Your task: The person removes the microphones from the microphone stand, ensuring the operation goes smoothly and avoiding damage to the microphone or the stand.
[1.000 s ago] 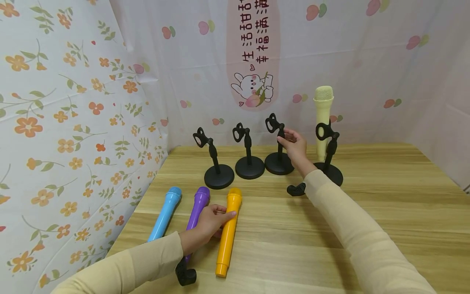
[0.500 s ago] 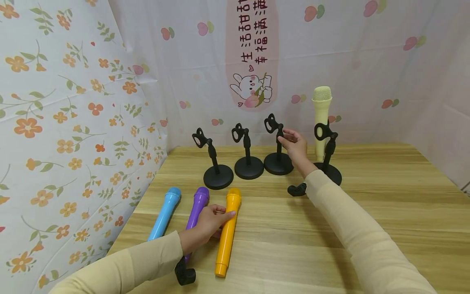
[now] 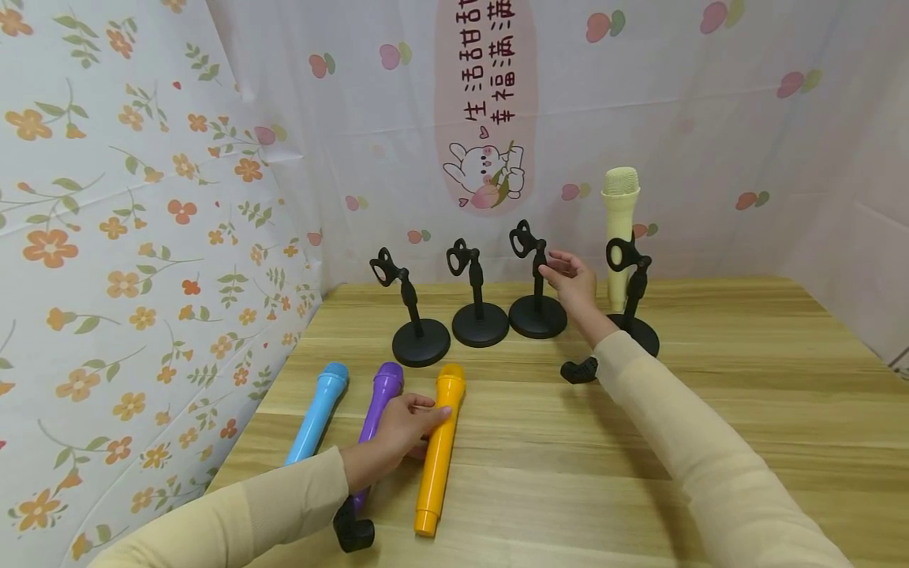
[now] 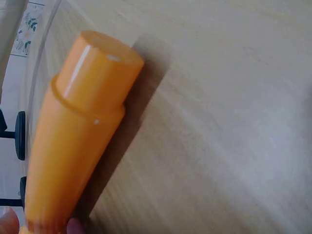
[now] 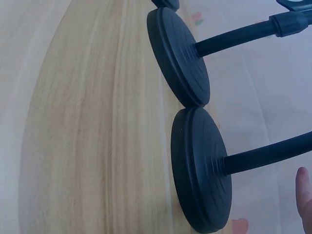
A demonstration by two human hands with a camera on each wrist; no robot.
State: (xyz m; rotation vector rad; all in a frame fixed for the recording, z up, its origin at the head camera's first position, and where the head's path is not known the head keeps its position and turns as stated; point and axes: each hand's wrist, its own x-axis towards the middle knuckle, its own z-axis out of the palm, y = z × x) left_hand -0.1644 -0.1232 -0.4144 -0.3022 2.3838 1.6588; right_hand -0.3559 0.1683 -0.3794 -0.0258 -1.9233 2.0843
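An orange microphone (image 3: 439, 457) lies lengthwise near the middle of the wooden table, pinched by my left hand (image 3: 406, 430) with the thumb on top. In the left wrist view, the butt end of this orange microphone (image 4: 80, 122) and its shadow show, with fingertips at the bottom edge. My right hand (image 3: 575, 285) is beside the neck of a black microphone stand (image 3: 538, 314). Its thumb tip is at the neck, the other fingers partly behind. In the right wrist view, a fingertip (image 5: 304, 187) shows apart from the stand's pole (image 5: 268, 153).
Two more black stands (image 3: 421, 342) (image 3: 480, 324) stand to the left, another (image 3: 642, 335) to the right. A pale yellow microphone (image 3: 620, 213) stands upright behind the right one. Purple (image 3: 383, 390) and blue (image 3: 316, 414) microphones lie left on the wooden table (image 3: 746, 379).
My right hand has eased very slightly rightward from the stand's neck. The left hand stays on the orange microphone, and the view has shifted a little.
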